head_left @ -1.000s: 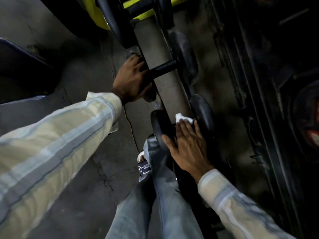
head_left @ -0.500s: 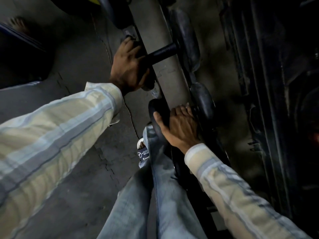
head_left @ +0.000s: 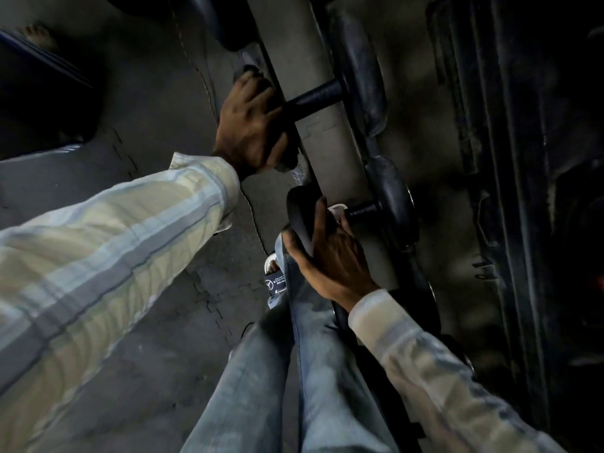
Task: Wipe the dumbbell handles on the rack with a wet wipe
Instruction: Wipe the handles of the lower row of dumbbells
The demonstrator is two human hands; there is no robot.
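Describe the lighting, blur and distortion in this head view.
Head view: dim overall, the right side nearly black; the wide lens bends the rack rail; the near left sleeve is soft and blurred; the right hand and the white wipe on the dumbbell handle stay readable.

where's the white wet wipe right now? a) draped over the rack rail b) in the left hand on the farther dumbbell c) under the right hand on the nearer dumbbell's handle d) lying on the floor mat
c: a white edge of the wet wipe peeks out from under the right hand, which wraps the nearer dumbbell's handle; the left hand grips the farther dumbbell with no wipe visible.
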